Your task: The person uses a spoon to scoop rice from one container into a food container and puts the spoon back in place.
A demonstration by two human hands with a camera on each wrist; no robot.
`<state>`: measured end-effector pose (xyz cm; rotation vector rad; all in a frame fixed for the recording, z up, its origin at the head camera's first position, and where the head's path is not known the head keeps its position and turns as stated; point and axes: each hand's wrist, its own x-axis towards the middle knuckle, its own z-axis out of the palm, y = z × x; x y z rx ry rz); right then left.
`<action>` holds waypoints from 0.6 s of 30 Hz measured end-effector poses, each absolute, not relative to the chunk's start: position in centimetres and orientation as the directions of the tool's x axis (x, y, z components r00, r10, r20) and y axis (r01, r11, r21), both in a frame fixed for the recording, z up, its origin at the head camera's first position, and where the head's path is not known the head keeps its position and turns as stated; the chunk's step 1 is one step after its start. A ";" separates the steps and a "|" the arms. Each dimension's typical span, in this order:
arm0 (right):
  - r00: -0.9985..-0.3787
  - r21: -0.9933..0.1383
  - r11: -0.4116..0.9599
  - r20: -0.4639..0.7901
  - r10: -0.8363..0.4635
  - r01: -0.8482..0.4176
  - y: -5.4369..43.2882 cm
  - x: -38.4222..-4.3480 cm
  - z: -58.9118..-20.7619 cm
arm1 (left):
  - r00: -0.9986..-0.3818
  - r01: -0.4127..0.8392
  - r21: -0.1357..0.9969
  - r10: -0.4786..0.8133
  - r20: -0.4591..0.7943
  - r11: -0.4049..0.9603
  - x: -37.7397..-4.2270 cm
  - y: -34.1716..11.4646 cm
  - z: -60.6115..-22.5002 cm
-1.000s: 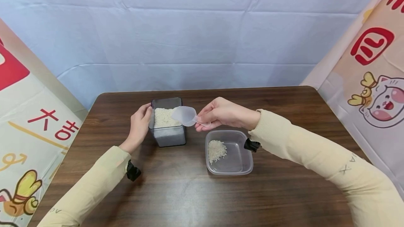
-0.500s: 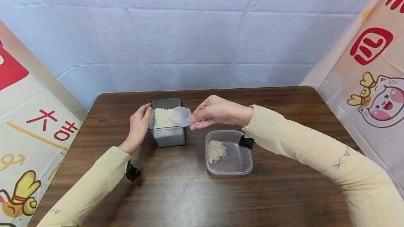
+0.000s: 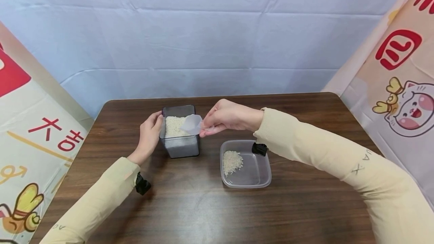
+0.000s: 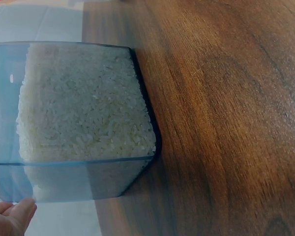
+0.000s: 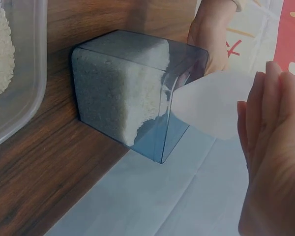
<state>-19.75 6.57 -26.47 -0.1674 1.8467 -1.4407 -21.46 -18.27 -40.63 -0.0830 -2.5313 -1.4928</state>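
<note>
A dark see-through square container [image 3: 183,148], partly filled with white rice [image 3: 174,125], stands upright on the table's left half. My left hand [image 3: 148,134] holds its left side at the rim; in the left wrist view only the fingertips [image 4: 22,212] show beside its wall. My right hand [image 3: 230,116] pinches the short handle of a translucent plastic scoop [image 3: 191,124]. The scoop's bowl overlaps the container's opening at the right side in the head view. In the right wrist view the scoop [image 5: 211,104] is at the container's rim, its handle hidden behind the fingers.
A clear shallow plastic tub [image 3: 246,186] sits right of the dark container, under my right wrist, with a small heap of rice [image 3: 232,162] at its left. The brown wooden table [image 3: 190,214] ends at a pale cloth backdrop [image 3: 217,48]; printed banners [image 3: 407,86] hang at both sides.
My right hand has moved left with the scoop, bringing its bowl further over the dark container. The left hand and both containers have stayed in place.
</note>
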 end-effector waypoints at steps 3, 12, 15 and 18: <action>-0.692 -0.860 0.368 -0.505 -0.516 0.354 6.1 -19.9 -26.1 | -0.978 0.150 0.860 -0.056 0.202 0.488 -21.4 -18.3 -40.6; -0.669 -0.837 0.416 -0.538 -0.513 0.354 5.3 -20.2 -25.6 | -0.977 0.146 0.857 -0.064 0.204 0.494 -21.3 -18.3 -40.4; -0.662 -0.829 0.429 -0.549 -0.510 0.357 5.1 -20.2 -25.6 | -0.977 0.146 0.856 -0.065 0.205 0.496 -21.3 -18.2 -40.3; -0.657 -0.818 0.440 -0.566 -0.498 0.371 4.9 -20.4 -25.6 | -0.976 0.148 0.855 -0.063 0.206 0.496 -21.3 -18.2 -40.3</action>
